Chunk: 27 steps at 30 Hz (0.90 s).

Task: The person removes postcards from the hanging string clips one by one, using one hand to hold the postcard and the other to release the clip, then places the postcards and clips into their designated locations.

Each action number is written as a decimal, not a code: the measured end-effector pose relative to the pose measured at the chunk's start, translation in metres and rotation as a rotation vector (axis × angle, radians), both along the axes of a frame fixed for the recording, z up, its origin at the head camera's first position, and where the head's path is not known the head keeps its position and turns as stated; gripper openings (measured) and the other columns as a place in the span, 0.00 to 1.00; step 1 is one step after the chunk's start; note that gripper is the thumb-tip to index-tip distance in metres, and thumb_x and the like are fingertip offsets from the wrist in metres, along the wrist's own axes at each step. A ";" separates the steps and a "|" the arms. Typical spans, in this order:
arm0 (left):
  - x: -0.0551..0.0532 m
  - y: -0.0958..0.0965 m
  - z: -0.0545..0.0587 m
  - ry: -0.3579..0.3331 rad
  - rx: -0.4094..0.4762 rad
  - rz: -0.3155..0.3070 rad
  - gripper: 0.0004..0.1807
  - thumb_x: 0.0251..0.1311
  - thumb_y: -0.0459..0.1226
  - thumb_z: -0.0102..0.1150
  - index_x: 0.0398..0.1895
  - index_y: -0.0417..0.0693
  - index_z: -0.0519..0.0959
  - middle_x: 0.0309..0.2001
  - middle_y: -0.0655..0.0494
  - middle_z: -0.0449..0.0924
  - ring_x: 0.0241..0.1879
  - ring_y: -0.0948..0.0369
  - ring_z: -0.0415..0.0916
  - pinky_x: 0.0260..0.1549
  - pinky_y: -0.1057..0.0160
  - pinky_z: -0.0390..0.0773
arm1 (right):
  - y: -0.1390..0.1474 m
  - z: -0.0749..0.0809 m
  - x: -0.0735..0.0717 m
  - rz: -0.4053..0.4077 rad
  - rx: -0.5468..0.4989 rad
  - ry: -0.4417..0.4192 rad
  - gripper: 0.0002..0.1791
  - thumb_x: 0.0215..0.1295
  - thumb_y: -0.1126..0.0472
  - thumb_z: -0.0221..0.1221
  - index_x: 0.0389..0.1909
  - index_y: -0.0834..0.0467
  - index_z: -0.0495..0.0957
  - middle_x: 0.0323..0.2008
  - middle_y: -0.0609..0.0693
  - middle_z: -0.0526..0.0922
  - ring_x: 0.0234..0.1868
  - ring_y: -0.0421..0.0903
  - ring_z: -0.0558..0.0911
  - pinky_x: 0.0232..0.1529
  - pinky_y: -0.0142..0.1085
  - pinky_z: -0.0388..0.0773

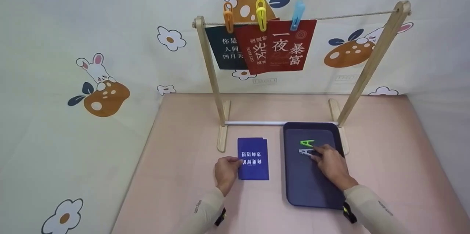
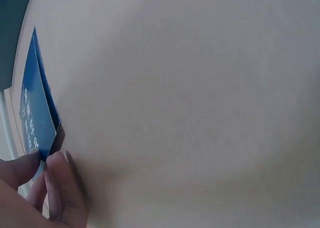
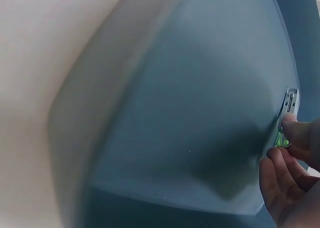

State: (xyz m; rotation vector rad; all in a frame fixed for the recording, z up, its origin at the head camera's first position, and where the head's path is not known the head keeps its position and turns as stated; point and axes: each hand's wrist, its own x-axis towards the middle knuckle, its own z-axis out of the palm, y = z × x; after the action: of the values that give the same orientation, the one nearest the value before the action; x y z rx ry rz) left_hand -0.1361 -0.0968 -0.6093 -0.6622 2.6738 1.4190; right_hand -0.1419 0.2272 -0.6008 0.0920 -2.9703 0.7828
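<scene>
A blue paper envelope [image 1: 253, 168] with white characters lies upside down to my view, left of the tray. My left hand [image 1: 227, 171] pinches its left edge between thumb and fingers; the left wrist view shows the envelope [image 2: 37, 102] tilted, with a second layer behind it. Over the dark blue tray [image 1: 293, 197], my right hand [image 1: 332, 164] pinches a pale grey clothespin [image 1: 305, 151] by its handle end. Just beyond that is a bright green clothespin [image 1: 307, 143]. In the right wrist view, thumb and fingers close around the grey clothespin [image 3: 289, 102], and the green one [image 3: 283, 140] is partly hidden.
Behind the tray stands a wooden rack [image 1: 210, 68] with a string [image 1: 352, 16] across its top. Orange [image 1: 228, 17], yellow [image 1: 261, 15] and light blue clothespins [image 1: 297, 13] hold a dark green envelope [image 1: 224, 56] and two red ones [image 1: 292, 46] there. A white bar [image 1: 257, 122] joins the feet.
</scene>
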 end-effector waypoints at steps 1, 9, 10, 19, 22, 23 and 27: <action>0.000 0.000 0.000 0.004 0.007 0.004 0.06 0.55 0.34 0.72 0.34 0.39 0.87 0.32 0.47 0.89 0.29 0.60 0.85 0.29 0.63 0.85 | 0.000 0.000 0.000 -0.001 0.000 0.003 0.19 0.60 0.66 0.68 0.52 0.68 0.82 0.41 0.62 0.85 0.40 0.57 0.86 0.37 0.53 0.83; 0.000 -0.006 0.001 -0.038 0.184 0.059 0.12 0.54 0.35 0.73 0.37 0.36 0.85 0.32 0.44 0.89 0.27 0.59 0.83 0.21 0.65 0.84 | 0.001 0.001 0.000 0.002 0.012 -0.012 0.20 0.60 0.66 0.68 0.52 0.69 0.82 0.42 0.64 0.85 0.42 0.59 0.86 0.38 0.56 0.83; 0.001 -0.006 0.001 -0.043 0.191 0.054 0.12 0.54 0.35 0.73 0.37 0.36 0.85 0.32 0.45 0.88 0.27 0.59 0.83 0.21 0.65 0.84 | 0.002 0.001 0.001 0.002 0.012 -0.017 0.20 0.60 0.66 0.68 0.52 0.70 0.82 0.42 0.64 0.85 0.41 0.59 0.86 0.38 0.56 0.83; 0.003 -0.009 -0.001 -0.010 0.274 0.022 0.12 0.57 0.35 0.71 0.40 0.35 0.85 0.32 0.45 0.88 0.29 0.60 0.84 0.27 0.64 0.87 | 0.004 0.002 0.001 0.034 -0.001 -0.012 0.20 0.60 0.68 0.67 0.52 0.74 0.80 0.42 0.67 0.84 0.44 0.62 0.85 0.42 0.55 0.83; 0.004 -0.010 -0.001 -0.022 0.299 0.026 0.11 0.58 0.35 0.70 0.40 0.36 0.85 0.33 0.46 0.88 0.30 0.60 0.84 0.29 0.64 0.87 | 0.005 0.003 0.000 0.037 -0.014 -0.015 0.20 0.61 0.69 0.66 0.52 0.75 0.80 0.43 0.68 0.84 0.46 0.63 0.85 0.44 0.55 0.83; 0.005 -0.011 0.000 -0.024 0.303 0.027 0.11 0.58 0.35 0.70 0.40 0.36 0.85 0.33 0.46 0.88 0.31 0.60 0.84 0.29 0.64 0.88 | 0.005 0.004 0.000 0.039 -0.021 -0.018 0.20 0.61 0.69 0.66 0.52 0.75 0.79 0.43 0.69 0.84 0.46 0.63 0.85 0.44 0.55 0.83; 0.005 -0.011 0.000 -0.034 0.306 0.027 0.10 0.59 0.35 0.70 0.40 0.37 0.85 0.33 0.47 0.87 0.31 0.61 0.84 0.29 0.65 0.87 | 0.004 0.006 0.001 0.036 -0.051 -0.042 0.20 0.62 0.70 0.66 0.52 0.76 0.78 0.44 0.71 0.84 0.45 0.61 0.85 0.43 0.54 0.84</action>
State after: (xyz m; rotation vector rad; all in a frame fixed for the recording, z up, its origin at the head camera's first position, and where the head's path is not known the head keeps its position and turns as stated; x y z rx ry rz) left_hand -0.1313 -0.1076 -0.6095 -0.6867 2.3560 1.7547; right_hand -0.1408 0.2313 -0.5948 0.1286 -2.9937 0.8750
